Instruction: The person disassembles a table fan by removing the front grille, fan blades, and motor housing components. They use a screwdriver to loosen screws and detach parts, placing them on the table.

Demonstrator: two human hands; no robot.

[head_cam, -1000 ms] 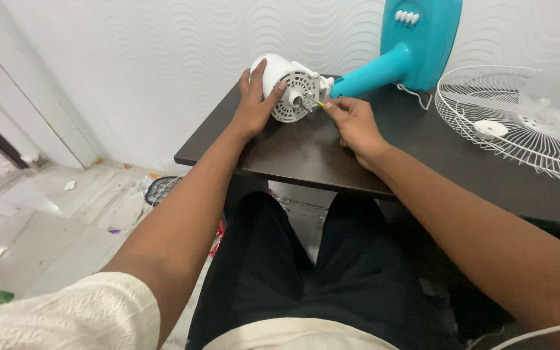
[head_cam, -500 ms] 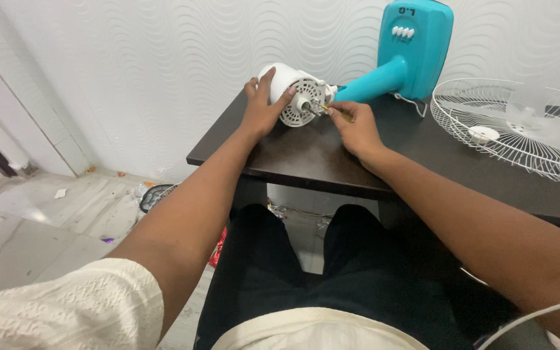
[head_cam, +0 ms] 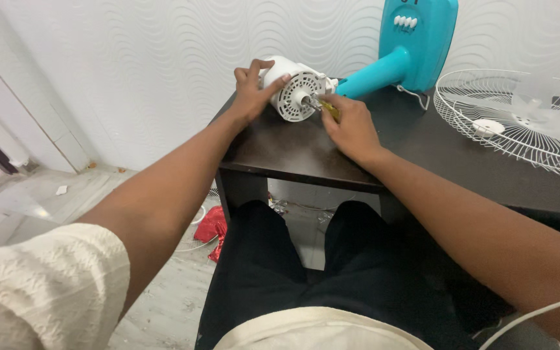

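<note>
A white fan motor housing (head_cam: 296,84) lies on its side on the dark table (head_cam: 293,152), joined to a turquoise neck and base (head_cam: 416,45). My left hand (head_cam: 252,91) grips the housing from the left, thumb on its vented front face. My right hand (head_cam: 348,126) holds a small yellow-handled screwdriver (head_cam: 327,107) with its tip at the motor shaft (head_cam: 307,100).
A white wire fan guard (head_cam: 520,116) lies on the table at the right. A patterned white wall stands behind. On the floor under the table's left edge lie a red scrap (head_cam: 212,230) and a wire grille. A white cable (head_cam: 539,317) crosses the bottom right.
The view has shifted a little. My left hand has moved higher on the housing, and my right hand has pressed the screwdriver closer to the shaft.
</note>
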